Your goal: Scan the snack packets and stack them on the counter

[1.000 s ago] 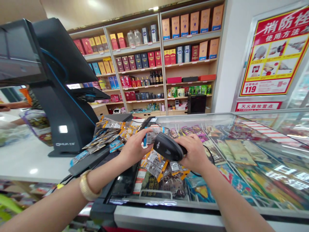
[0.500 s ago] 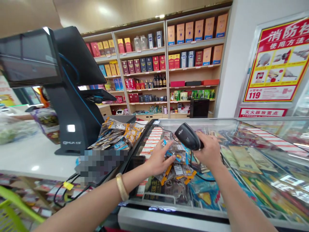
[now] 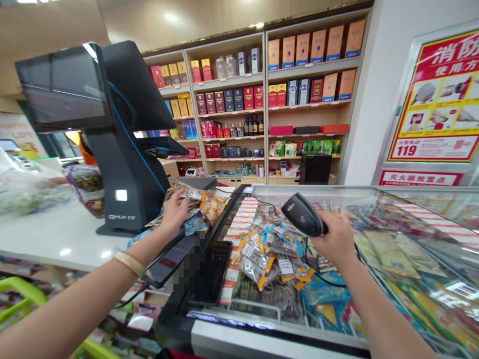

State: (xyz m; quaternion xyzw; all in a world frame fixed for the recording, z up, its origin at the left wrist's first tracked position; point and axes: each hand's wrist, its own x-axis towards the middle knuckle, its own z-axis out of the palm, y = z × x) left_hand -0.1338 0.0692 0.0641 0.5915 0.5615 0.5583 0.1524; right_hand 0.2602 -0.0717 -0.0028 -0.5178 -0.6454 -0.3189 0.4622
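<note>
My right hand [image 3: 336, 237] is wrapped around the grip of a black barcode scanner [image 3: 303, 213], whose head points left above the glass-topped freezer. Below the scanner lies a loose heap of small clear snack packets [image 3: 264, 259] with orange and blue edges. To the left, my left hand [image 3: 175, 212] is over a second pile of similar snack packets [image 3: 209, 207] beside the register. Its fingers are apart and touch the top of that pile; no packet is visibly gripped.
A dark register with two screens [image 3: 130, 149] stands on the white counter [image 3: 75, 239] at left, near a bag of dark food [image 3: 88, 189]. A black phone-like slab [image 3: 213, 271] lies on the freezer edge [image 3: 284, 339]. The scanner cable [image 3: 329, 281] trails across the glass.
My left hand let a packet go onto the heap on the glass, then moved left to the other pile. The scanner shifted right, away from the packets, still in my right hand.
</note>
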